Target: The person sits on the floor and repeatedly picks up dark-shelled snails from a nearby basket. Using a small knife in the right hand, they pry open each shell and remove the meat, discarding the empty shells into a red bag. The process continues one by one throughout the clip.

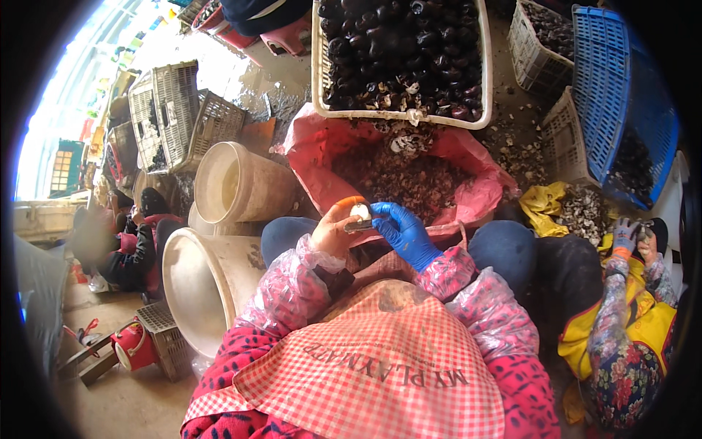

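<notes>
My left hand (333,233), bare with an orange wrap on one finger, is raised over my lap. It grips a small dark flat tool (359,225), possibly a peeler; the fingers hide much of it. Just above the tool is a white peeled water chestnut (360,210). My right hand (405,233) wears a blue rubber glove, and its curled fingertips meet the chestnut from the right. Beyond both hands lies an open pink plastic sack (323,159) holding dark peelings (406,181). A white plastic crate (400,116) of dark unpeeled water chestnuts (406,49) stands at the sack's far edge.
Off-white buckets (241,181) lie tipped at my left, near stacked crates (164,118). At right stand a blue crate (600,88) and a peelings heap (587,214). A co-worker in a yellow vest (650,329) sits there; another person (140,247) sits left.
</notes>
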